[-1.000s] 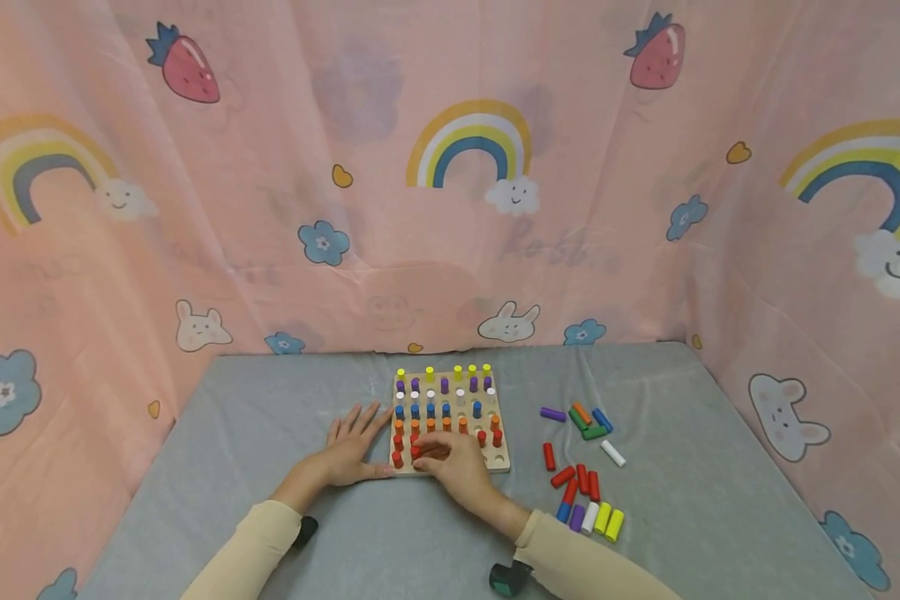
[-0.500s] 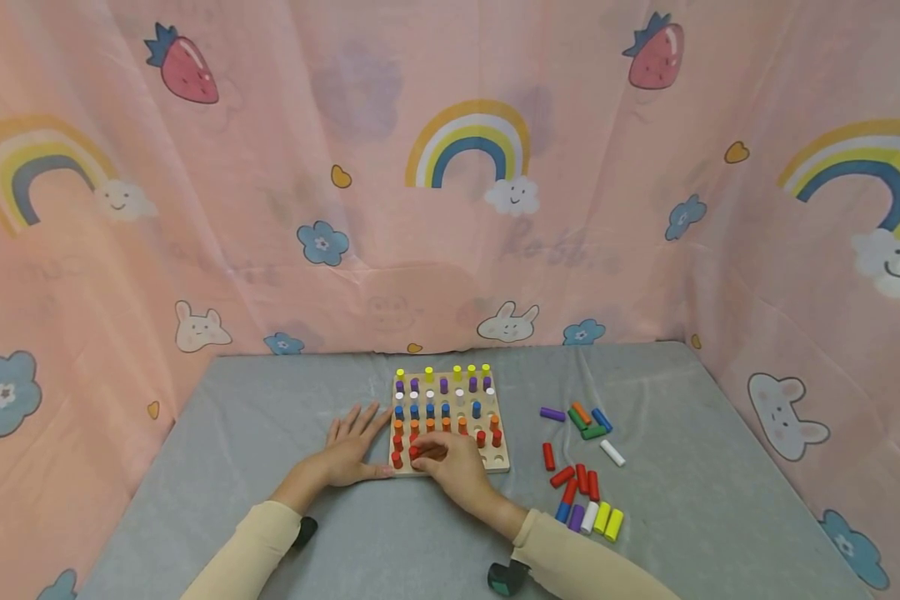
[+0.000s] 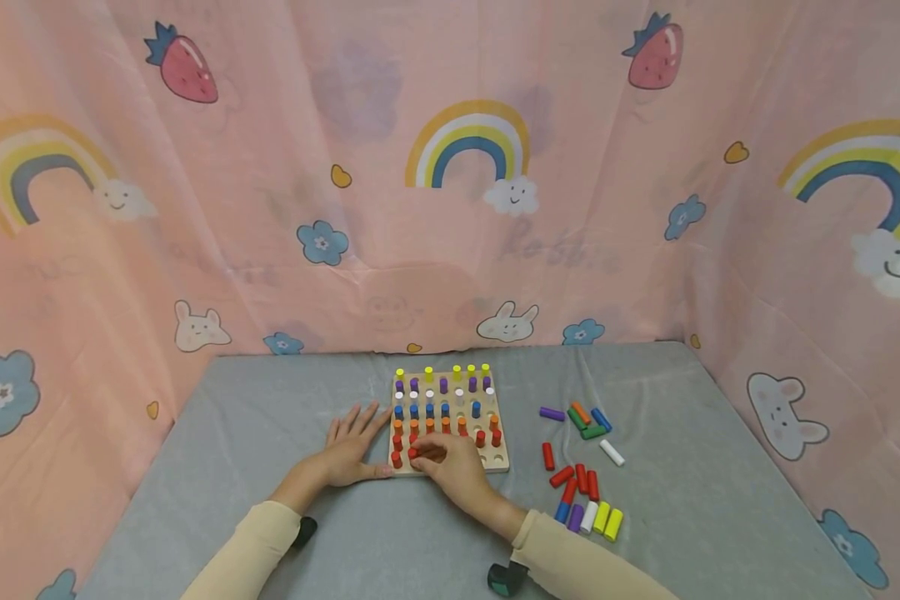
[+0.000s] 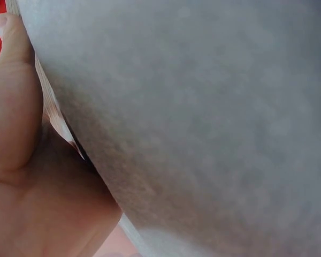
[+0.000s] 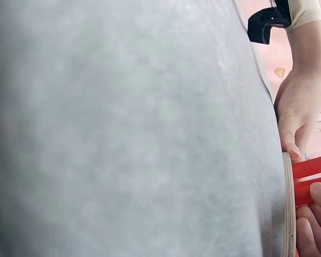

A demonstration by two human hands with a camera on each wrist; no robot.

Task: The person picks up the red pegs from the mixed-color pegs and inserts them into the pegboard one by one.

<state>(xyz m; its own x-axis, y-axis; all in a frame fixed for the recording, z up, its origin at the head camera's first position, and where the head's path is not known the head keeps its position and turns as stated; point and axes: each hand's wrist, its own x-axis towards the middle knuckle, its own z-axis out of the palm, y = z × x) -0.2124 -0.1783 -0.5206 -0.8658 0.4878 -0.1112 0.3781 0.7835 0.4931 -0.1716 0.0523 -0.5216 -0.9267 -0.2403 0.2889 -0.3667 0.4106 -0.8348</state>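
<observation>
A wooden pegboard [image 3: 495,468] lies at the middle of the table, with upright pegs standing in rows of yellow, purple, white, blue, orange and red. My right hand [image 3: 457,471] pinches a red peg [image 3: 413,454] in the nearest row, between thumb and fingers. In the right wrist view this red peg [image 5: 303,195] stands upright at the board, beside another red peg [image 5: 309,167]. My left hand [image 3: 348,454] lies spread at the board's left side, its thumb touching the near left corner. The right hand covers part of the two nearest rows.
Right of the board lie loose pegs: a purple peg [image 3: 552,413], green pegs [image 3: 593,432], a white peg [image 3: 612,452], several red pegs [image 3: 562,477] and yellow pegs [image 3: 613,525]. A grey cloth covers the table [image 3: 390,542]. A pink printed curtain [image 3: 450,275] hangs behind.
</observation>
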